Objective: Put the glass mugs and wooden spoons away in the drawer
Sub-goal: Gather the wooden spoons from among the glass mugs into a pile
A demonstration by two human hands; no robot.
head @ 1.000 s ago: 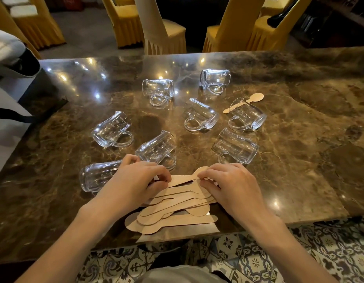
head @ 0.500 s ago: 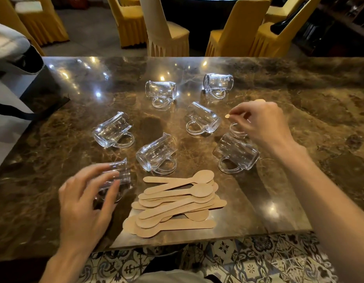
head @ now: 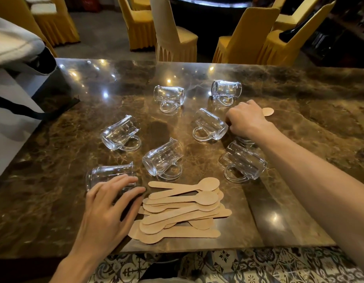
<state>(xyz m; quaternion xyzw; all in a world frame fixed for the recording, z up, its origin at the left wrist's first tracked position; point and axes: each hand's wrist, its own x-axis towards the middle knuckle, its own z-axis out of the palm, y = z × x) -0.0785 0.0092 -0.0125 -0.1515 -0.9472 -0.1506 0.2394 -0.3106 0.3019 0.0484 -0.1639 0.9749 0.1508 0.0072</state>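
Fingers spread, left hand [head: 107,207] on sideways mug [head: 107,174], mouth rightward, right hand [head: 246,119] curled round spoon [head: 267,111], bowl pointing away

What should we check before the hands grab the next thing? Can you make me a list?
1. Left hand on the nearest mug: ok, its fingers lie on top of the mug.
2. Right hand holding the lone spoon: cannot tell, since its fingers are hidden and only the spoon's bowl shows.
3. Spoon pile tidy: ok, it is stacked together near the front edge of the table.
4. Mugs steady: not ok, because mugs like the middle mug lie on their sides and might roll.
5. Drawer open and ready: cannot tell, as it is not in view.
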